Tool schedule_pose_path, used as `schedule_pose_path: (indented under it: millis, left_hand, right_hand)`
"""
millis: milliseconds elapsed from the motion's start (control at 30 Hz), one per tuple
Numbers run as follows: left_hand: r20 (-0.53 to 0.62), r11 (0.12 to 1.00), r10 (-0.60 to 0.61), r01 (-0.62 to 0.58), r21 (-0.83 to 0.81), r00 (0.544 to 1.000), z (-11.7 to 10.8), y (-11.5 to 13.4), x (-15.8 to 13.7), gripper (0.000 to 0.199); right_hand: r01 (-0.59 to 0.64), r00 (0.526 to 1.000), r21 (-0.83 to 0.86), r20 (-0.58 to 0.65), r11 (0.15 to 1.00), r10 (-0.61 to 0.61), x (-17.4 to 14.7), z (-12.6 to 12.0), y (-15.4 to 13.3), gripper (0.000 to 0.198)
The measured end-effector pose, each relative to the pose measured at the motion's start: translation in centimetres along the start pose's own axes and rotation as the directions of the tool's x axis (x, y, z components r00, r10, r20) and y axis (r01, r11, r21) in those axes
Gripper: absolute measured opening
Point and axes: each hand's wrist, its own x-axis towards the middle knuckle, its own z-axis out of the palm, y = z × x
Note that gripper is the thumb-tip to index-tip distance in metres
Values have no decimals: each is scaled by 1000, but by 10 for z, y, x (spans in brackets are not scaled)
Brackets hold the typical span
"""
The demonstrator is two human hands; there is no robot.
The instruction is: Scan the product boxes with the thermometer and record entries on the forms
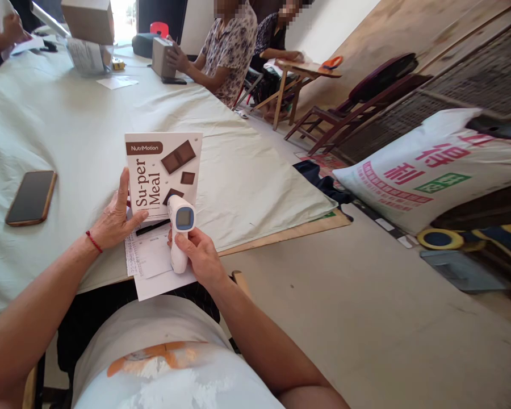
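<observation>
My left hand [121, 213] grips the lower left edge of a white and brown box [157, 165] printed "NutriMotion Su-per Meal", which stands upright on the cloth-covered table. In my right hand [202, 255] is a white infrared thermometer [179, 250], its blue-rimmed screen facing me and its front end toward the box's lower right part. My fingers wrap round its handle, the thumb on the near side. Beneath the box and the thermometer lie several papers [153, 258] with handwriting, overhanging the table's front edge. A black pen [151, 227] rests on them, partly hidden.
A phone [31, 197] lies on the pale tablecloth [85, 130] to the left. Farther back, a person [225, 51] holds a cardboard box [162, 57] near a clear plastic tub [87, 57]. To the right are a folded chair [361, 96] and a large printed sack [443, 165].
</observation>
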Motion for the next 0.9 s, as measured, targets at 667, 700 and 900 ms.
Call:
schedule_pose_path:
  millis: [667, 700, 900]
  left_hand:
    - [26, 996, -52, 54, -66, 998, -5, -5, -1, 110]
    - [23, 997, -51, 53, -63, 998, -5, -4, 0, 109]
    - [23, 996, -69, 70, -55, 997, -7, 7, 4, 110]
  right_hand:
    - [-15, 1000, 120, 23, 993, 13, -19, 11, -18, 53]
    - [-19, 999, 119, 48, 993, 14, -22, 12, -20, 52]
    - [-56, 990, 88, 133, 994, 44, -35, 18, -31, 50]
